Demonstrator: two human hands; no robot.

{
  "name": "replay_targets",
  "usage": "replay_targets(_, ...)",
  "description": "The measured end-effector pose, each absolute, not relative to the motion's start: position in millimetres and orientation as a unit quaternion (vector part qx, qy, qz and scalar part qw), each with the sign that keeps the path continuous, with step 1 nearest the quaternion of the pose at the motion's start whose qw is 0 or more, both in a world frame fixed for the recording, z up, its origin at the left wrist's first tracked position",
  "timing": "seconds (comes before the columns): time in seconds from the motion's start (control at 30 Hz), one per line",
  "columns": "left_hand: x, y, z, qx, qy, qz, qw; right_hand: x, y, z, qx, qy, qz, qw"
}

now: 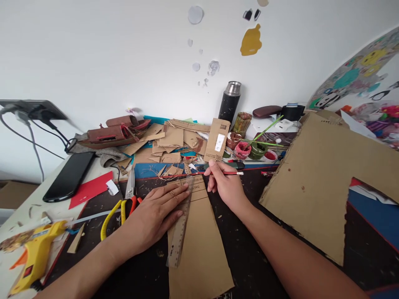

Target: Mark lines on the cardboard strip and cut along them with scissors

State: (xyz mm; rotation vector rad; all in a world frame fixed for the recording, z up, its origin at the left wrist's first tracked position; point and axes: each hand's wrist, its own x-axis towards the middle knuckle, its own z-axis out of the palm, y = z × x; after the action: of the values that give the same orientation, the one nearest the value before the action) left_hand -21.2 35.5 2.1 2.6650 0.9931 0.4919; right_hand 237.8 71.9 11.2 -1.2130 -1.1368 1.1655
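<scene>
A long cardboard piece with printed text at its far end lies on the dark mat. Along its left side rests a clear ruler. My left hand is spread flat, its fingertips pressing on the ruler and cardboard. My right hand is closed around a red pencil, held nearly level over the far end of the cardboard. The pencil's tip points left, close to the ruler's far end.
Scissors, yellow-handled pliers and a yellow glue gun lie left, near a phone. Cardboard scraps, paint jars and a black flask stand behind. A large cardboard sheet is on the right.
</scene>
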Motion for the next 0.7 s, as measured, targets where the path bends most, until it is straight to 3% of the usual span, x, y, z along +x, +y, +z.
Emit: replay_targets(0.7, -20.2, 36.4, 2.4, 0.911, 0.352, 0.168, 0.134, 237.8, 71.3, 9.7, -0.508, -0.496, 0.479, 0.516)
